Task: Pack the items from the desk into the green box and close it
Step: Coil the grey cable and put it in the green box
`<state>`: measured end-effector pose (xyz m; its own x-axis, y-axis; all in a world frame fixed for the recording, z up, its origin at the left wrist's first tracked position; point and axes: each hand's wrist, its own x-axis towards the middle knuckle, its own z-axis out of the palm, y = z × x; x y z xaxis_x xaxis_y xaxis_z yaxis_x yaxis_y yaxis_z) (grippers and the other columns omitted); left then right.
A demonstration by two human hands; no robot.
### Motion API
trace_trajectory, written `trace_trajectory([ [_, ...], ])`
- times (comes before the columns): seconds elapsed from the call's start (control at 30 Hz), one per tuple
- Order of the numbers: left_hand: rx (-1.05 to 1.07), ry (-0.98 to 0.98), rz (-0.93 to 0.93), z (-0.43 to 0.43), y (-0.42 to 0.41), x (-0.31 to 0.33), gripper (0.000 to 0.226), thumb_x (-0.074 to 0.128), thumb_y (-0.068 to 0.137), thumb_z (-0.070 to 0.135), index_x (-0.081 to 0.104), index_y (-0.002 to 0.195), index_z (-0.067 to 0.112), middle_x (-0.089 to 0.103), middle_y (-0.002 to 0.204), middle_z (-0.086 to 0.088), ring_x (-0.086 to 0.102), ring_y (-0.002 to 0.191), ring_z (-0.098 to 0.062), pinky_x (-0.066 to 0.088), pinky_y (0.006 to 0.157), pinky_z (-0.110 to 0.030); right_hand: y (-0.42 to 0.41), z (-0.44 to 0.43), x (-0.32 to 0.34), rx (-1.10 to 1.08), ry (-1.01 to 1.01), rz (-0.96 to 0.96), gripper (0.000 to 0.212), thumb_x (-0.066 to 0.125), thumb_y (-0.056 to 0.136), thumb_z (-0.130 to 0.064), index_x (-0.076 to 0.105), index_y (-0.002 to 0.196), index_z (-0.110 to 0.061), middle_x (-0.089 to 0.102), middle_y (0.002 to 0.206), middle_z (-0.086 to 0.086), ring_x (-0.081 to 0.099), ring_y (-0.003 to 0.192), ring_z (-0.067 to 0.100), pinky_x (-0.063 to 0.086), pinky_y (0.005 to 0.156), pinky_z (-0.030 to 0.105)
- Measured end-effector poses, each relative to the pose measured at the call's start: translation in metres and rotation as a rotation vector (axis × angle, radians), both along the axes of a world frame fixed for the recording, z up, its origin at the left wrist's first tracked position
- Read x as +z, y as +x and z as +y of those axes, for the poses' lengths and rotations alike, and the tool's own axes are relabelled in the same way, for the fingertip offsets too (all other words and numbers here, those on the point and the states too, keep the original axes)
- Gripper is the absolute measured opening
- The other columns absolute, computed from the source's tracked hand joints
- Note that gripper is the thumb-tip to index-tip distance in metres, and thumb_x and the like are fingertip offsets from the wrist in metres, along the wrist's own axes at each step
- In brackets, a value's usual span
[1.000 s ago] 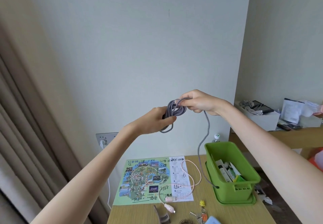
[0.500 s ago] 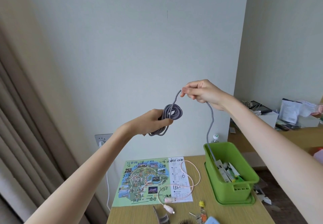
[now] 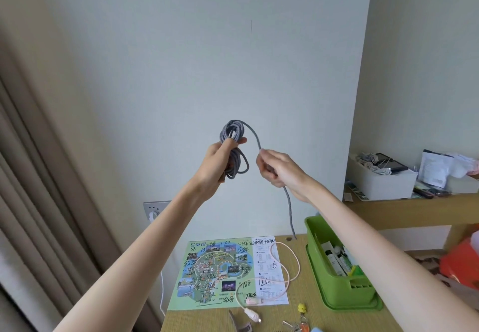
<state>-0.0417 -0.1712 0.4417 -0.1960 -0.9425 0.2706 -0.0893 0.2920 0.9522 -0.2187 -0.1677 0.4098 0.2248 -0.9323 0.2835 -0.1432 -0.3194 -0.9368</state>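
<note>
Held a cable (image 3: 233,137) in a coil in the left hand (image 3: 220,160), high above the desk (image 3: 293,317) and before the wall. Pinched its loose run in the right hand (image 3: 277,168), just right of the coil, tail hanging toward the desk's far edge, left of the box (image 3: 344,296). Found a map (image 3: 220,272) flat on the desk, left of the box, with a cord (image 3: 298,267) looped over its right side. Saw bottles (image 3: 335,263) inside the box, keys (image 3: 298,326) at the near edge, and a shelf (image 3: 414,205) behind on the right.
</note>
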Motion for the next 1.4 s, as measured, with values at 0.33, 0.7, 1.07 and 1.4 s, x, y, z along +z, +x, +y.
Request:
trace_trajectory([
  [0.33,-0.092,0.101,-0.025,0.004,-0.003,0.0,0.03,0.045,0.091,0.031,0.07,0.101,0.017,0.044,0.06,0.003,0.029,0.05,-0.014,0.019,0.046,-0.025,0.014,0.007,0.002,0.105,0.057,0.11,0.033,0.047,0.091,-0.031,0.047,0.062,-0.015,0.031,0.051,-0.001,0.018,0.044,0.013,0.011,0.043,0.025],
  [0.7,-0.065,0.142,0.166,-0.014,0.007,0.0,0.024,0.046,0.082,0.036,0.061,0.092,0.02,0.064,0.08,-0.001,0.055,0.076,-0.019,0.033,0.069,-0.031,-0.004,0.005,0.003,0.039,0.063,0.15,0.033,0.053,0.097,-0.036,0.057,0.074,-0.013,0.032,0.053,-0.003,0.019,0.046,0.011,0.014,0.042,0.02],
  [1.07,-0.096,-0.008,-0.563,-0.009,0.019,-0.002,0.016,0.048,0.099,0.02,0.051,0.102,0.005,0.042,0.07,-0.002,0.04,0.052,-0.012,0.033,0.034,-0.014,-0.036,0.003,0.049,-0.016,-0.045,0.355,0.021,0.072,0.085,-0.028,0.069,0.075,-0.01,0.034,0.051,-0.008,0.029,0.043,0.003,0.021,0.043,0.014],
  [1.4,-0.414,0.068,-0.618,0.016,0.006,0.002,0.028,0.04,0.103,0.031,0.046,0.087,0.009,0.045,0.065,-0.004,0.041,0.044,-0.01,0.033,0.034,-0.018,-0.034,-0.003,0.075,0.051,-0.237,0.425,0.015,0.077,0.08,-0.022,0.073,0.08,-0.007,0.06,0.069,0.001,0.048,0.065,0.009,0.036,0.061,0.015],
])
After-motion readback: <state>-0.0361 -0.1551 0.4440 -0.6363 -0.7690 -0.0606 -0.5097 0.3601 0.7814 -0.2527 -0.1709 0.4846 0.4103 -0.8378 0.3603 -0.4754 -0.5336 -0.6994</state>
